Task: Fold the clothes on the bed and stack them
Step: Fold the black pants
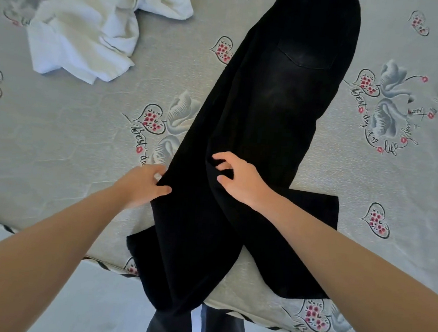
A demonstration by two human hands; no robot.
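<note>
across the bed (58,132) from its near edge, the trousers (269,112) run lengthwise away from me, waist far, legs crossing near and one hanging over the edge. i see my left hand (143,184) pinching the trousers' left edge, fingers curled onto the cloth. my right hand (238,177) sits just right of it on the other leg, fingers bent, clawing a fold. left of the trousers, far off, lies a crumpled white garment (92,30), unfolded.
</note>
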